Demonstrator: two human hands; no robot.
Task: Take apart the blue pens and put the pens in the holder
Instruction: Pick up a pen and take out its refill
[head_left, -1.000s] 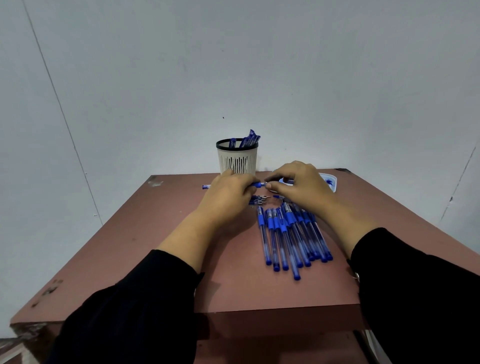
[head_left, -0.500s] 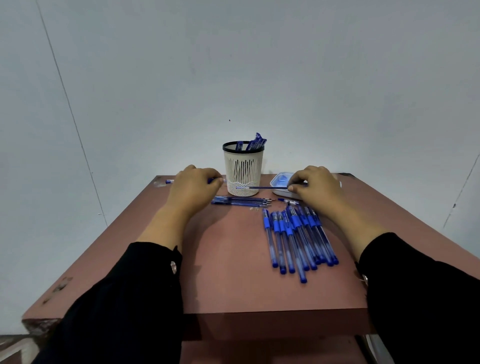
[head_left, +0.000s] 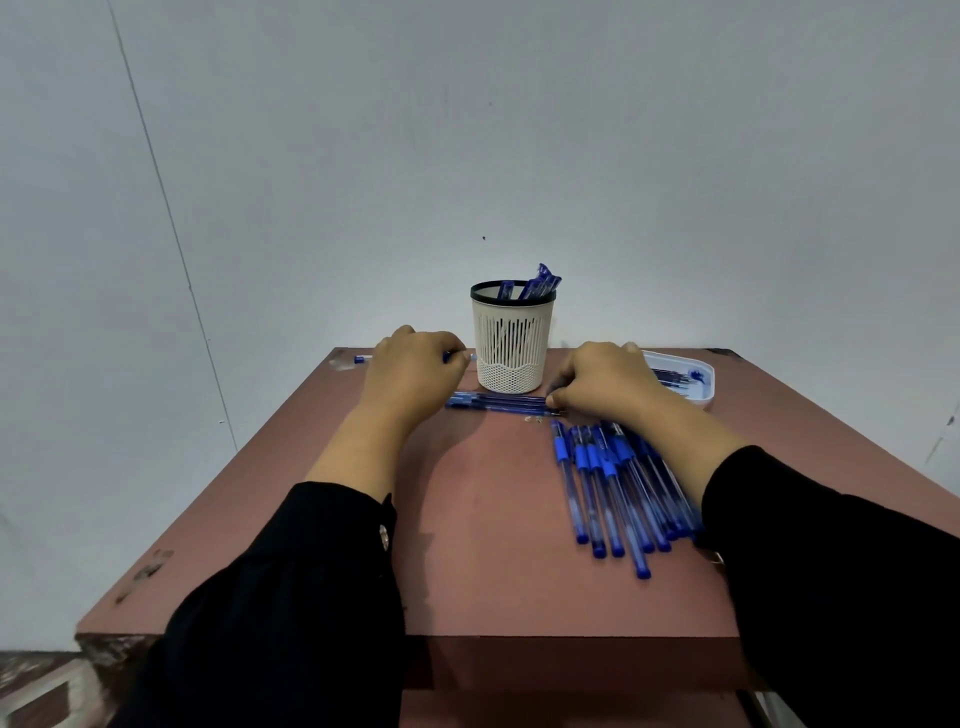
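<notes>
Disassembly station: sorted parts ahead of holder (head_left: 511, 340) loading.
Left hand (head_left: 413, 371) grip pinches pen barrel (head_left: 363, 359) near desk (head_left: 483, 519) far-left corner; right hand (head_left: 605, 382) grip pinches refill (head_left: 498, 402), apparently adding it to the row fronting the holder.

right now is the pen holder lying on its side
No, the pen holder stands upright on the table, with blue pen parts sticking out of its top.

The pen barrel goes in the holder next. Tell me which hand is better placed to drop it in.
Probably the left hand: it already grips the pen barrel just beside the holder. The right hand is at the refills lying in front.
</notes>
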